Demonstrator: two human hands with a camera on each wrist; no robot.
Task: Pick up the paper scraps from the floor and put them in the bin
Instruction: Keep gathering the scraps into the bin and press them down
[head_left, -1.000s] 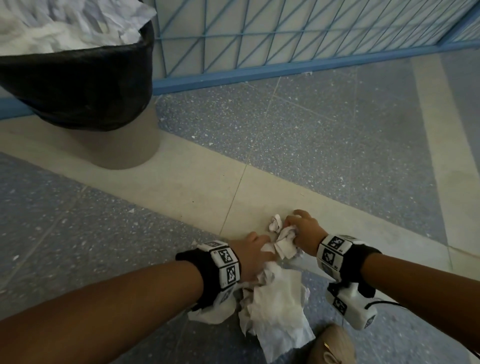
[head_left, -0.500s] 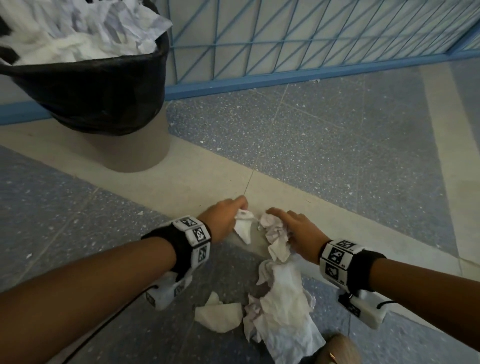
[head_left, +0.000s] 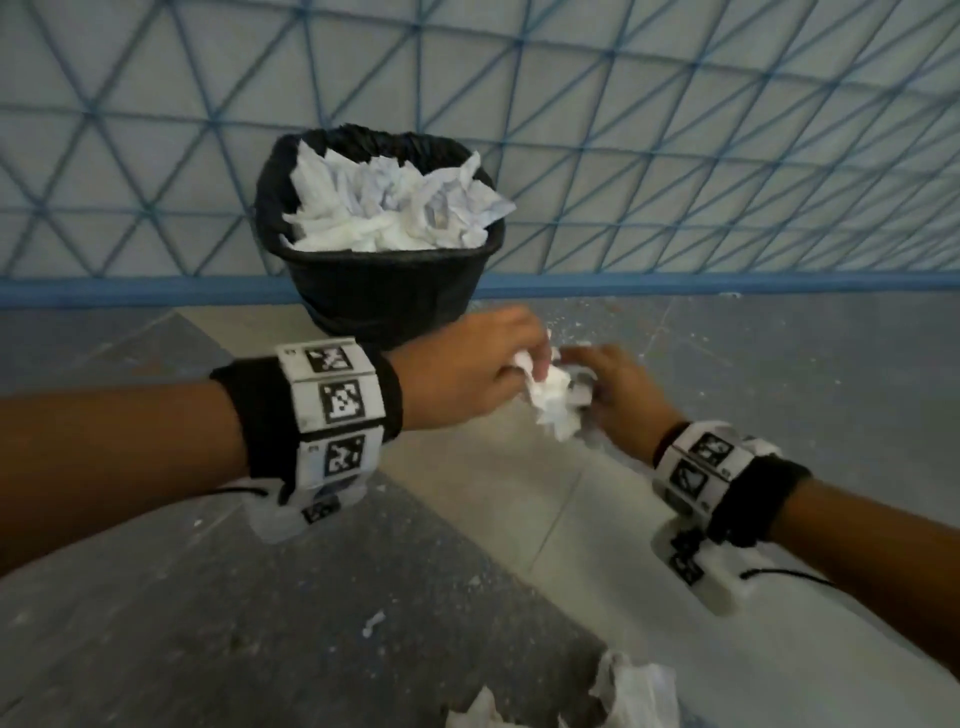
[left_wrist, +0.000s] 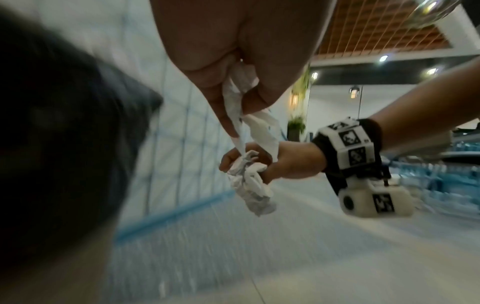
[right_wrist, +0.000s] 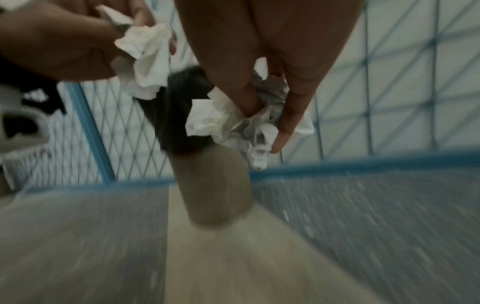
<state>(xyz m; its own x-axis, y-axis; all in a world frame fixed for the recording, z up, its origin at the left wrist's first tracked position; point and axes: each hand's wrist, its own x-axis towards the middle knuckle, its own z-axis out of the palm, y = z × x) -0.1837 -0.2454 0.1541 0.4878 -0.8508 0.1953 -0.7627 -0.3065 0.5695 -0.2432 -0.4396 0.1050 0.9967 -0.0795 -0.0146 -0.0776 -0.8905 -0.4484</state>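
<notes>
Hands (head_left: 467, 369) (head_left: 618, 389) have lifted scraps (head_left: 556, 400) off the floor toward bin (head_left: 384, 296).

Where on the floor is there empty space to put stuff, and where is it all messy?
Bare floor lies below the left hand, and more right of the bin along the blue rail. Paper scraps crowd the bottom edge. The bin looks heaped full.
</notes>
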